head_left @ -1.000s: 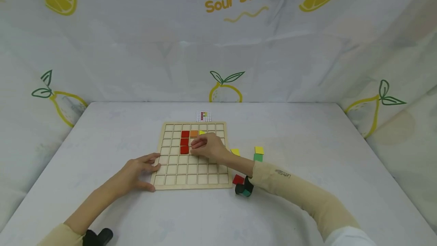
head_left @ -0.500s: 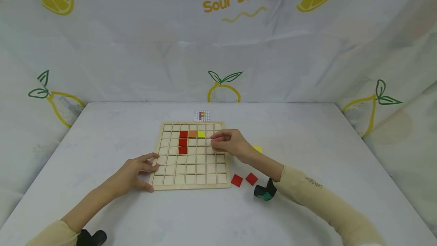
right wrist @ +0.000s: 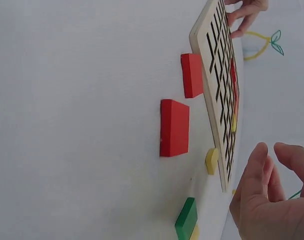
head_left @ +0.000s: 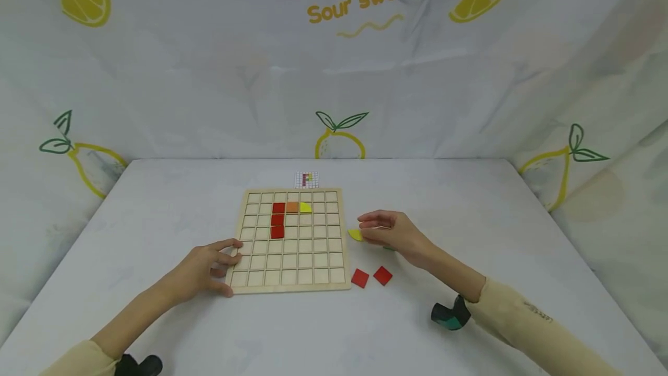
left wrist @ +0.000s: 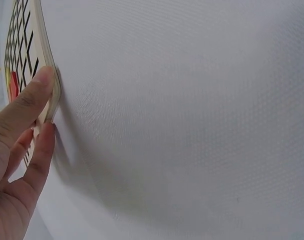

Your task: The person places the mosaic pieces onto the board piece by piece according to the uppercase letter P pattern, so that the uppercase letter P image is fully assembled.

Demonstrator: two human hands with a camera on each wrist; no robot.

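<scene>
My left hand point(head_left: 206, 266) rests against the left edge of a wooden grid board point(head_left: 292, 260). In the left wrist view its thumb point(left wrist: 34, 95) lies at the board's corner, the fingers along the side. Three red tiles point(head_left: 278, 220) stand in a column on the board, with an orange tile point(head_left: 292, 208) and a yellow rounded piece point(head_left: 305, 208) beside the top one. Right of the board, my right hand point(head_left: 394, 234) hovers by a loose yellow quarter-circle piece point(head_left: 355, 235). The right wrist view shows a gap between thumb and fingers, nothing in it.
Two red square tiles point(head_left: 383, 275) lie on the table near the board's lower right corner. A green tile point(right wrist: 187, 219) overlaps another yellow piece point(right wrist: 194, 233) near the right hand. A small pattern card point(head_left: 306, 180) lies behind the board.
My right hand has moved right, off the board and over the loose pieces beside it, uncovering the board's tiles. The left hand keeps its place at the board's edge.
</scene>
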